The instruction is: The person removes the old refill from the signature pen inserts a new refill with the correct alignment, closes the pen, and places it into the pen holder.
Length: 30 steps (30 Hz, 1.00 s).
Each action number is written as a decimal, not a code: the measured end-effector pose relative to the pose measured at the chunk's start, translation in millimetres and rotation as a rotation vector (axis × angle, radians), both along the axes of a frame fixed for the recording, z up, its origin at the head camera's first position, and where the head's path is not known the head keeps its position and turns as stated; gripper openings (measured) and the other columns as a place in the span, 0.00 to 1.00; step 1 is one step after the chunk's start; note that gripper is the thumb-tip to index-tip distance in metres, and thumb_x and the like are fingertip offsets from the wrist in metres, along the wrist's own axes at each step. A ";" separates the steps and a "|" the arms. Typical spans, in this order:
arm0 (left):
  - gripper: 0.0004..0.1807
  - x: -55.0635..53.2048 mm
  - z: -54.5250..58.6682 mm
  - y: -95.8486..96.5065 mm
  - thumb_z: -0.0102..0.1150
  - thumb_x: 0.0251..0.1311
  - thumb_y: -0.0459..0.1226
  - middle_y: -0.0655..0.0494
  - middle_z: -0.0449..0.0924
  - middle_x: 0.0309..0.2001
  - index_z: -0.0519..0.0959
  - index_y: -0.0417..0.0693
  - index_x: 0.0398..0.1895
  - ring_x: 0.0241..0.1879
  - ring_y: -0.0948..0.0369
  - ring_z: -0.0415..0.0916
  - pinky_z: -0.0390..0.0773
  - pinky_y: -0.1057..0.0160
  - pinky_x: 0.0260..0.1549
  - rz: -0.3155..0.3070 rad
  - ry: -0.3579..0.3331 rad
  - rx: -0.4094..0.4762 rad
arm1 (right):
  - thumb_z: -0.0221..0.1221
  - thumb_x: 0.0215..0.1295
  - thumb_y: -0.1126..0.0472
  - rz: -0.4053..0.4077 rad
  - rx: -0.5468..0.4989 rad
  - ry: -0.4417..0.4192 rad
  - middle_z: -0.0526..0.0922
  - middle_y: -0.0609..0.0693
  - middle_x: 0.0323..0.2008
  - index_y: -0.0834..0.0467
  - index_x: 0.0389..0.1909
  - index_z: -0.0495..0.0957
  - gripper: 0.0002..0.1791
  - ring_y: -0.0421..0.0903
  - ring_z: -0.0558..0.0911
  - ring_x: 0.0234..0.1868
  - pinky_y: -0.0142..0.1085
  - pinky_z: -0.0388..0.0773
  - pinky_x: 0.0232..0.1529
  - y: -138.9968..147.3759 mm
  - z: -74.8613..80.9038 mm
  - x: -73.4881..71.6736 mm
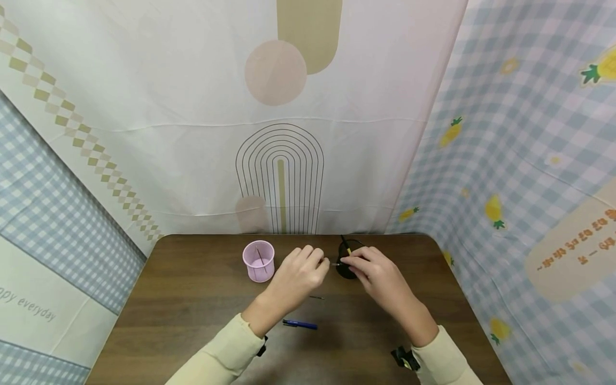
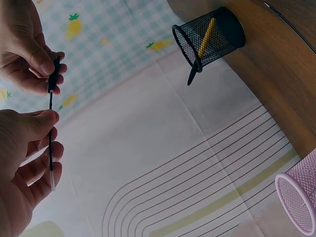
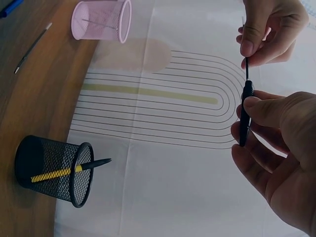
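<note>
The brown bench spreads beneath both hands. The left hand and right hand face each other, each in a narrow pinch. Left of the right hand and partly covered by it stands a black mesh cup; just left of the left hand, a pink mesh cup. A yellow-and-black pen leans in the black cup. A blue pen lies on the near side of the left hand. The right hand grips a dark barrel; the left pinches a thin refill that runs to the barrel's end. Between blue pen and left hand lies a slim rod.

The step in hand looks like joining or parting refill and barrel; which, I cannot tell. Either way, the next move seems to call for a straight, steady slide, since a sideways push might bend the refill. How deep it sits inside is hidden. In the head view, the fingers conceal most of the barrel.
</note>
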<state>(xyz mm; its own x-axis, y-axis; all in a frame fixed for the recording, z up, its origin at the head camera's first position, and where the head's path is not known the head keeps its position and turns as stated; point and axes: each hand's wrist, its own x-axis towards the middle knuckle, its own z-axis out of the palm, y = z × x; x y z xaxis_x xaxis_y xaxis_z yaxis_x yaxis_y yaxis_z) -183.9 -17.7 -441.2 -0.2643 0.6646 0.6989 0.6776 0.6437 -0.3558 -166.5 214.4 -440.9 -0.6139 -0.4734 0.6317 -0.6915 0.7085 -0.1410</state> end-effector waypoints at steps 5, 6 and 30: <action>0.15 0.8 0.7 2.0 0.48 0.70 0.30 0.55 0.77 0.34 0.86 0.46 0.34 0.30 0.59 0.72 0.66 0.66 0.25 -0.003 0.011 -0.007 | 0.74 0.53 0.70 -0.010 0.012 -0.011 0.85 0.49 0.42 0.56 0.43 0.89 0.15 0.45 0.83 0.41 0.37 0.84 0.37 0.1 -1.1 0.4; 0.14 0.8 0.8 2.6 0.48 0.70 0.30 0.55 0.77 0.34 0.86 0.46 0.34 0.29 0.59 0.72 0.66 0.66 0.24 -0.003 0.012 -0.009 | 0.74 0.54 0.69 -0.012 0.014 -0.012 0.85 0.49 0.42 0.56 0.43 0.89 0.15 0.45 0.83 0.41 0.37 0.84 0.37 0.2 -1.3 0.4; 0.10 -3.6 -6.2 8.5 0.51 0.67 0.28 0.54 0.77 0.33 0.83 0.45 0.35 0.30 0.59 0.73 0.71 0.66 0.27 -0.067 0.002 0.019 | 0.74 0.53 0.70 -0.005 0.003 -0.030 0.85 0.50 0.41 0.57 0.42 0.88 0.15 0.45 0.82 0.40 0.37 0.83 0.37 -2.8 -3.7 1.4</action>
<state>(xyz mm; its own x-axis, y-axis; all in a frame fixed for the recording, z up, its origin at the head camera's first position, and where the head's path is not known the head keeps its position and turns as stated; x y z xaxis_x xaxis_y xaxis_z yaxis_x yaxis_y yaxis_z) -187.5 -9.2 -447.4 -0.2184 0.6672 0.7121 0.7185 0.6037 -0.3453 -165.1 211.6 -444.6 -0.6346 -0.4724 0.6116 -0.6836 0.7123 -0.1592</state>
